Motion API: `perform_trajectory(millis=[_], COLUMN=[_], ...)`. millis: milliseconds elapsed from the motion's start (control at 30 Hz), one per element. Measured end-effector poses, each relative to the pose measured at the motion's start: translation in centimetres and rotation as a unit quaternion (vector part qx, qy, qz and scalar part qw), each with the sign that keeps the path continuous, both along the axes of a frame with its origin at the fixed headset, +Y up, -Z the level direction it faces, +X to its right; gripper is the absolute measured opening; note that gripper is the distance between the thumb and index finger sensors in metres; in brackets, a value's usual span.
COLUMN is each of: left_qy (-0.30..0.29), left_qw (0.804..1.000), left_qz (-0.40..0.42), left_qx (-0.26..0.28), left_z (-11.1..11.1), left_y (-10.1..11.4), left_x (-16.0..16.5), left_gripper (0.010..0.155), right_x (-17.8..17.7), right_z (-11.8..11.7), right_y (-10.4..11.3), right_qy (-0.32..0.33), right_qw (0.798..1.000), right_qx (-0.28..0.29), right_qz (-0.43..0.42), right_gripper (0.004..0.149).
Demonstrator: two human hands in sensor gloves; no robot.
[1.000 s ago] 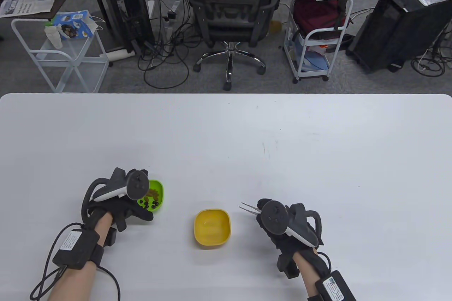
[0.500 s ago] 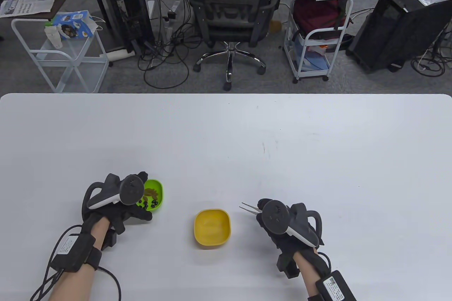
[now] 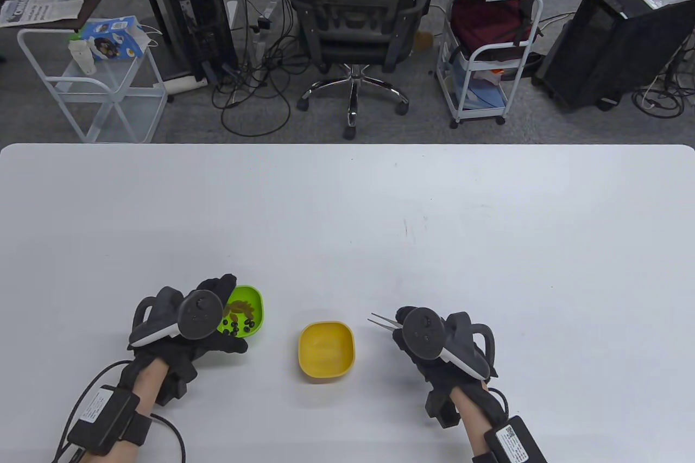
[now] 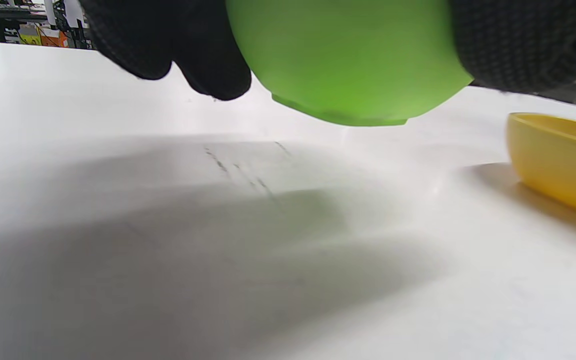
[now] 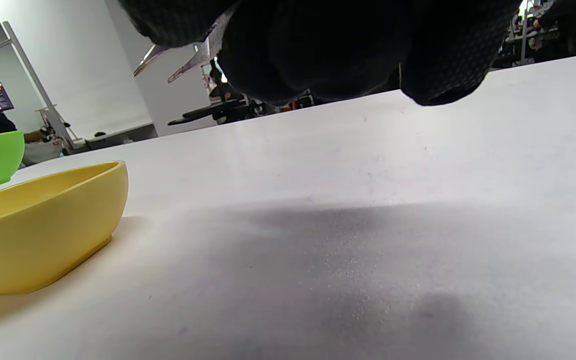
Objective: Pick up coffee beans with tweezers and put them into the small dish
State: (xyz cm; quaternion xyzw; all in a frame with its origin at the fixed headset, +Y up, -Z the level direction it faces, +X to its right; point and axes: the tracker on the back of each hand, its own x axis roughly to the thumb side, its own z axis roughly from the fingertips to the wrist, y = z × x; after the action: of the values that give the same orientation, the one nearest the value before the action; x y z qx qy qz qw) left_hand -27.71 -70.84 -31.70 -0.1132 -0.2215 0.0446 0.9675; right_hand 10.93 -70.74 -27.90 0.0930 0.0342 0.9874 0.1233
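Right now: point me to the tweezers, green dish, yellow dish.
tweezers (image 3: 384, 321), table view, on the prongs sticking out of the right hand.
green dish (image 3: 255, 301), table view, on its inner wall by the right rim.
yellow dish (image 3: 326, 346), table view, on its bare floor.

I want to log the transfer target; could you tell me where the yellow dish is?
In the table view, the yellow dish sits near the front edge, between the green bowl and the tweezers.

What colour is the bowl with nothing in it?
Yellow. The empty bowl sits between the two hands, and the table view shows it best.
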Motion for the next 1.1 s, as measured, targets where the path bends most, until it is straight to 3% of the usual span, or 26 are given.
perform_trajectory(millis=[467,800,1100], left_qy=[-0.053,-0.063,-0.068], left_qw=[0.998,0.996,0.994], left_qz=[-0.009,0.029,0.006], left_qx=[0.037,0.060,0.088], left_z=[3.5,5.1,5.5], left_y=[0.3,-0.7,-0.7], left_x=[3.0,4.9,5.0], left_gripper=[0.119,0.117,0.117], right_x=[-0.2,-0.3,-0.6], right_z=[0.0,0.0,0.0], right_y=[-0.3,-0.4,-0.5], right_qy=[0.002,0.004,0.006], right_qw=[1.000,1.000,1.000], right_qx=[-0.008,-0.009,-0.008], right_qz=[0.009,0.018,0.029], right_gripper=[0.053,0.054,0.053])
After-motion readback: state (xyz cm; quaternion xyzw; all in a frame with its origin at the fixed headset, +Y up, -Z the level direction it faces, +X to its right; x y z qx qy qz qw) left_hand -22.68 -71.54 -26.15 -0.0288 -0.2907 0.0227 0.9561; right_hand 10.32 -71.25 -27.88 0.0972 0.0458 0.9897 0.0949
